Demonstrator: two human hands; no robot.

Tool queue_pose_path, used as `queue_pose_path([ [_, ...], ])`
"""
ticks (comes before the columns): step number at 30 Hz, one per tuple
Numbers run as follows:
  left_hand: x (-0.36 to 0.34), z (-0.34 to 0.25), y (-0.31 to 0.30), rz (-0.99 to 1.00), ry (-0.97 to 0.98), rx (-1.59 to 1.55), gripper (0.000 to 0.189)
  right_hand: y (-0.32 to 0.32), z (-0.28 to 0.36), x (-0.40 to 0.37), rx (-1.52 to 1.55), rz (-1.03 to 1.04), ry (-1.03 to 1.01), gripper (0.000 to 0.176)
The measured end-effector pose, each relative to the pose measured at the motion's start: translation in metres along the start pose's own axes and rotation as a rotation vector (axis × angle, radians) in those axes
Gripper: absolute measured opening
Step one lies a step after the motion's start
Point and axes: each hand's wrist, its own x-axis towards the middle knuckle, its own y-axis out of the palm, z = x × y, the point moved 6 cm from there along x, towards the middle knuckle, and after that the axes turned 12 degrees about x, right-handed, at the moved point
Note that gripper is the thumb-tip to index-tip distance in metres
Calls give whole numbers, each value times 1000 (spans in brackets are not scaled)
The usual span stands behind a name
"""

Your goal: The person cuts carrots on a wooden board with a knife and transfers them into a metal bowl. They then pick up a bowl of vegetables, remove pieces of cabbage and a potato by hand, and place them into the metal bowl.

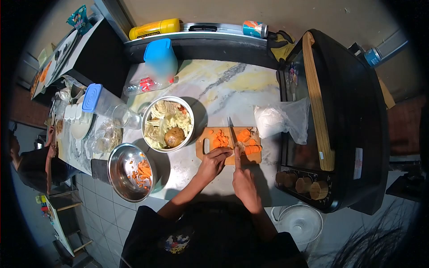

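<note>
Right at the near edge of the cutting board (201, 136): right hand (245, 183), wrapped tight round the handle of a knife (231, 133), forefinger stretched along the back of the blade, blade edge-down across the middle of the board. Just left of it, left hand (213, 163), fingers curled close together, tips down among the carrot slices (219, 140) beside the blade; pinching one or only pressing, impossible to tell. On the board's right half, on the other side of the blade, thicker carrot chunks (251, 148). Left of the board and a little nearer, a steel bowl (117, 167) with orange carrot peelings (144, 170) inside. Just beside the board's left end, a second bowl (193, 127) holding cabbage leaves (163, 111) and a potato (174, 136). Near the board's far right corner, a clear plastic bag (275, 121) with something white in it. Further right, a black oven (353, 111), knobs (304, 183) along its near end. Well beyond the board to the left, a blue jug (160, 58). Farthest from the board, on the ledge by the wall, a yellow bottle (154, 28) lying on its side and a can (254, 29).
</note>
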Motion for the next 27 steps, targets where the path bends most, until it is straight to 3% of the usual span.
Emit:
queue_pose_path([
  [9,0,1,1,-7,17,-21,27,0,5,-2,45,0,-1,86],
  [11,-1,1,1,-16,27,-26,27,-6,4,-1,107,10,81,86],
  [27,-1,1,0,23,9,3,30,9,7,-4,14,11,72,85],
])
